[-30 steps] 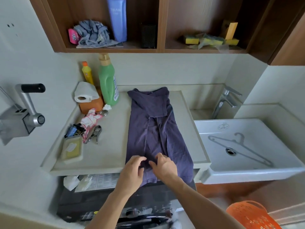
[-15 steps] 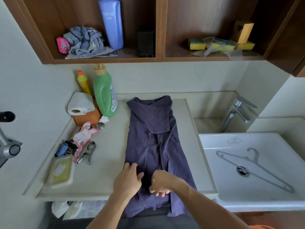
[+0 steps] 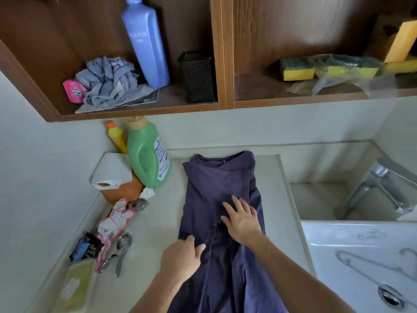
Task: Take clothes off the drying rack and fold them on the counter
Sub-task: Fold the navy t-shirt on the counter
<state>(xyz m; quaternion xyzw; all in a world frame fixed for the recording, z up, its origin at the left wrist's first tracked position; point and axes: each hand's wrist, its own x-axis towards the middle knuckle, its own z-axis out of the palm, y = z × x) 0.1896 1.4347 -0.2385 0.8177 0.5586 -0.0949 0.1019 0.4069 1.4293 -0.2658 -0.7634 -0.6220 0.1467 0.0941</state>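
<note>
A dark purple shirt (image 3: 216,186) lies lengthwise on the pale counter (image 3: 158,224), its sides folded in toward the middle, collar end at the back wall. My right hand (image 3: 242,219) lies flat on the middle of the shirt, fingers straight and spread. My left hand (image 3: 182,256) rests on the shirt's left edge, nearer me, with the thumb on the cloth and the fingers bent over the edge. The shirt's near end runs out of the bottom of the view.
On the counter's left stand a green detergent bottle (image 3: 147,154), a yellow bottle (image 3: 116,136), a paper roll (image 3: 111,171), nail clippers (image 3: 120,251) and a soap dish (image 3: 74,288). A white sink (image 3: 361,249) holds a hanger (image 3: 370,267). Wooden shelves (image 3: 222,53) hang overhead.
My right hand has slid from the shirt's near end up to its middle and flattened out. My left hand has shifted slightly to the shirt's left edge. The camera has moved closer.
</note>
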